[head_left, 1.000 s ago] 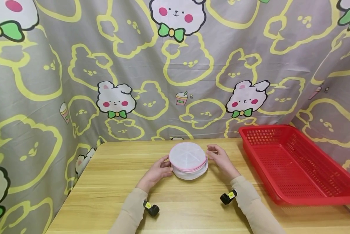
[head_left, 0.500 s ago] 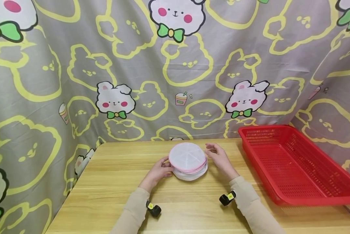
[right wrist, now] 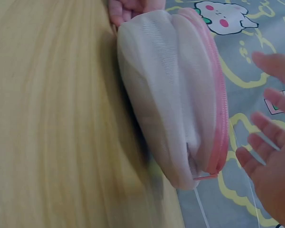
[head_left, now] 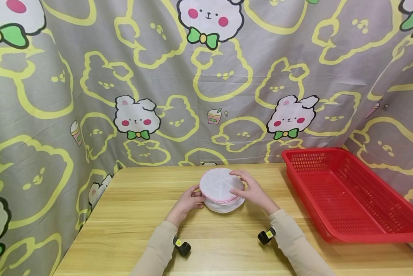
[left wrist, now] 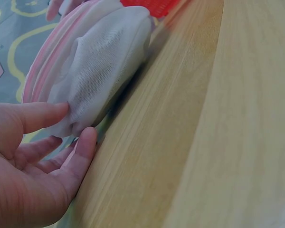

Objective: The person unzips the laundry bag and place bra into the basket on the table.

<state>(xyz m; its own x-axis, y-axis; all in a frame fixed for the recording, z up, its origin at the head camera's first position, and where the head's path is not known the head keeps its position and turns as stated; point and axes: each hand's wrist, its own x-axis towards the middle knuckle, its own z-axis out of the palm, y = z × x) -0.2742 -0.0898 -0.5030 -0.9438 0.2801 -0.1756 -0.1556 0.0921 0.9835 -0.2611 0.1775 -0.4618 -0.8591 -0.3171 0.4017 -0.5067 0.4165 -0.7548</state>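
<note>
A round white mesh laundry bag (head_left: 216, 186) with pink trim lies on the wooden table. In the right wrist view, a pink zipper (right wrist: 222, 111) runs round its upper edge. My left hand (head_left: 188, 204) is at the bag's left side; in the left wrist view its thumb (left wrist: 52, 114) lies against the mesh and the fingers are loosely bent by the lower edge. My right hand (head_left: 252, 189) is over the bag's right part, thumb and fingers spread apart. The right wrist view shows those fingers (right wrist: 270, 128) spread, off the zippered side.
A large red plastic basket (head_left: 354, 228) with perforated walls stands on the right of the table (head_left: 151, 191). Behind and along the sides hangs a grey curtain (head_left: 178, 82) with cartoon prints. A small black camera is strapped to each wrist.
My right hand has moved left, from beside the bag to over its right part. My left hand stays at the left side, and the bag has hardly moved.
</note>
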